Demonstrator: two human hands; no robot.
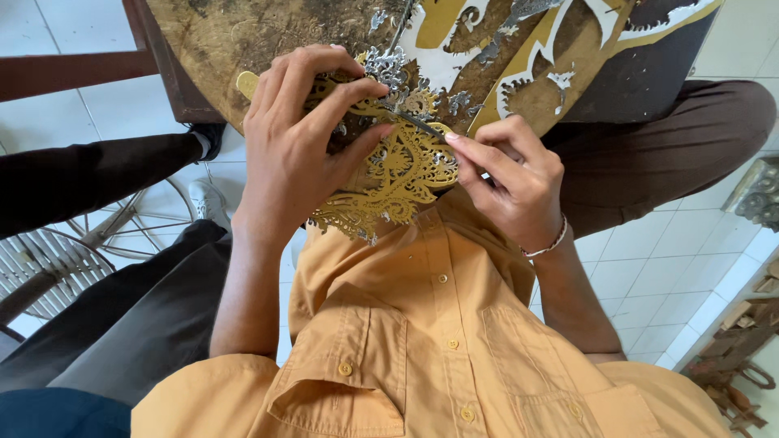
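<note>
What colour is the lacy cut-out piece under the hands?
Gold, with silvery edges: the cut-out piece, seen from the head view.

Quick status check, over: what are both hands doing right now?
Left hand pins gold filigree cutout on workboard. Right hand pinches thin tool. Nothing in the way.

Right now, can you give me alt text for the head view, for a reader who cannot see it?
Seen from above, the left hand holds a gold openwork cut-out against a worn wooden board, while the right hand pinches a thin dark tool whose tip touches it. The person wears an orange shirt.
</note>
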